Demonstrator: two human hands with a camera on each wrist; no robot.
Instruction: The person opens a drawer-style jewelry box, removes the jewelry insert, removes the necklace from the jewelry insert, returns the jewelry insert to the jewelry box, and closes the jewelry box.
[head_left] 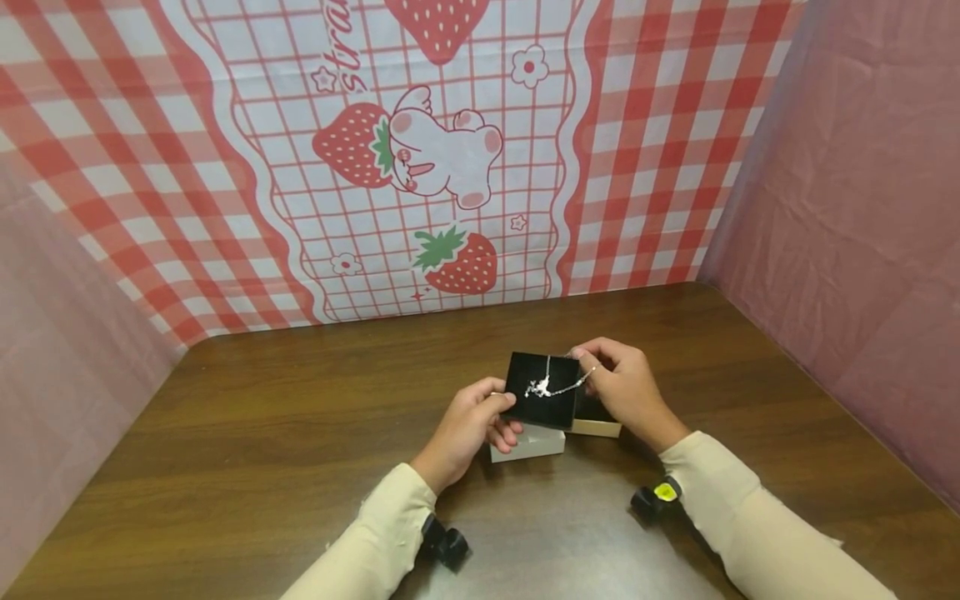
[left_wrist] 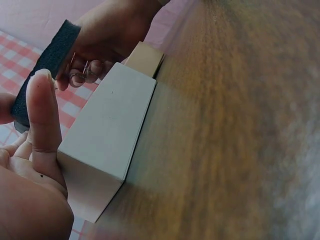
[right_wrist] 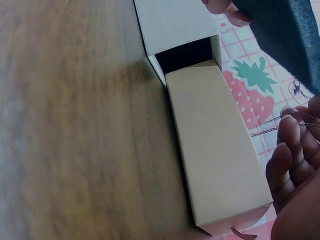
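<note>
Black foam pad (head_left: 525, 408), square and flat, is held above a brown wood tabletop (head_left: 285, 442), with a silver necklace (head_left: 538, 388) on it. The necklace's pendant lies near the pad's middle; one strand of its chain runs toward 12 o'clock and another toward 2 o'clock, to the right hand (head_left: 628, 385).

The left hand (head_left: 467, 423), at the pad's 8 o'clock, grips its edge, thumb on top and other fingers beneath. The right hand, at 2 to 3 o'clock, has its fingers curled and pinches the chain.

Below the pad, at 6 o'clock, a white box sleeve (head_left: 534, 447) sits on the tabletop. From its open end, toward 4 o'clock, a tan drawer (right_wrist: 215, 145) sticks partway out, with a small ribbon tab (right_wrist: 244, 234) at its outer end.

Both arms wear cream sleeves (head_left: 723, 487) with black wrist cameras (head_left: 450, 547). At 12 o'clock hangs a red-and-white strawberry cloth (head_left: 660, 125); pink curtains (head_left: 847, 217) flank the tabletop at 10 and 2 o'clock.
</note>
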